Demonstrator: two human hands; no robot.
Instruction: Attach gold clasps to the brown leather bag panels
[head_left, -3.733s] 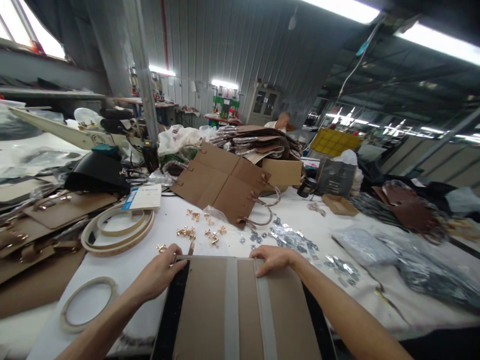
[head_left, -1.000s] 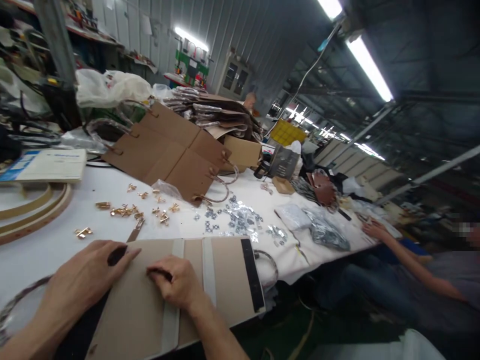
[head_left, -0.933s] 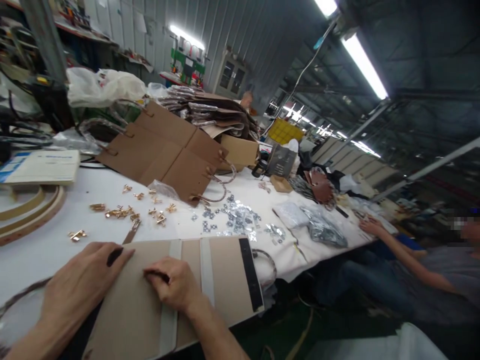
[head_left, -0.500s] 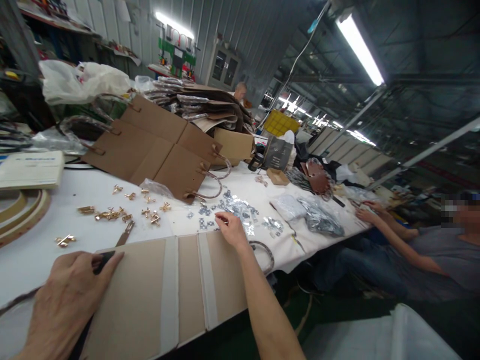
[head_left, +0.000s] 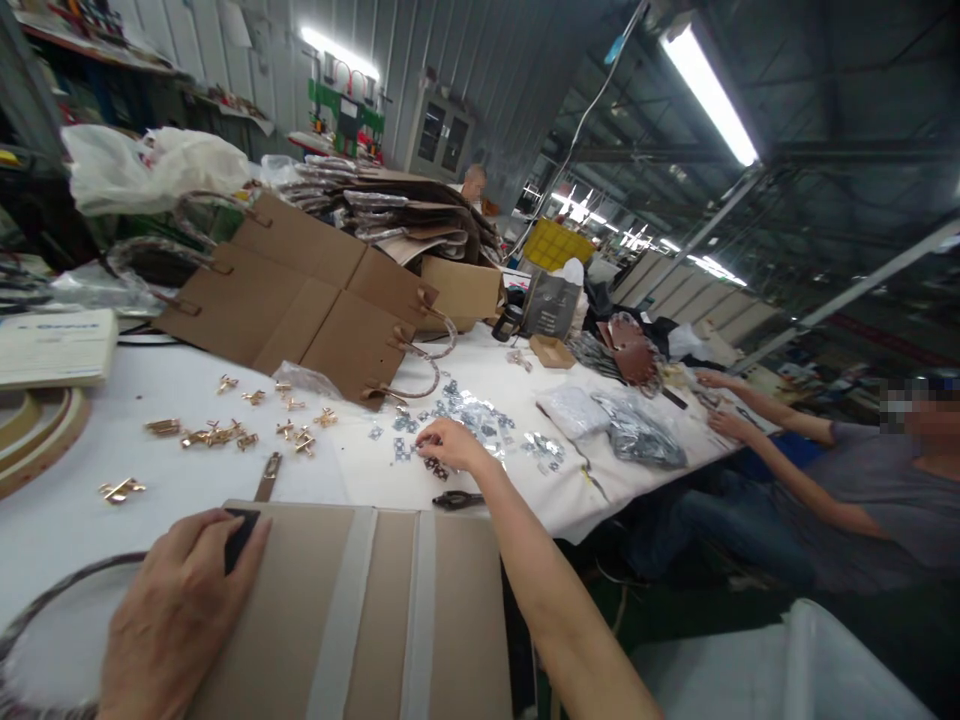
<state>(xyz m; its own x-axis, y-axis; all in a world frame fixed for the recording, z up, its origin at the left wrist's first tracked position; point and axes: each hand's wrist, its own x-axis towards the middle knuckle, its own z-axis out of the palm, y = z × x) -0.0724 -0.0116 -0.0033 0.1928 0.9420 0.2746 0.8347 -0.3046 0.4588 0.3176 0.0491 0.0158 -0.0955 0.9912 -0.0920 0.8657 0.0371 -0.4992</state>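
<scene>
My left hand [head_left: 187,610] is closed on the edge of a beige bag panel [head_left: 292,590], thumb on top of it. A black tab [head_left: 240,538] shows between thumb and fingers, and a brown strap with metal fittings [head_left: 268,474] sticks out past the panel's far edge. Two pale tape strips cross the panel. Beyond it, my right hand [head_left: 454,445] is over small silver metal plates [head_left: 472,408], fingertips pinched together at their near side. Whatever lies between those fingertips is too small to make out. Gold-coloured metal fittings [head_left: 217,433] are scattered left of the plates.
A brown bag panel with handles [head_left: 300,300] lies behind the fittings. Pliers [head_left: 457,499] rest near the table's front edge. Plastic-wrapped packs [head_left: 637,430] are to the right, near a co-worker's hands [head_left: 724,410]. A looped handle [head_left: 45,600] lies at left.
The beige panel and my left hand have shifted right and nearer to me, uncovering the pliers. My right hand has moved slightly left, down onto the silver plates' near side.
</scene>
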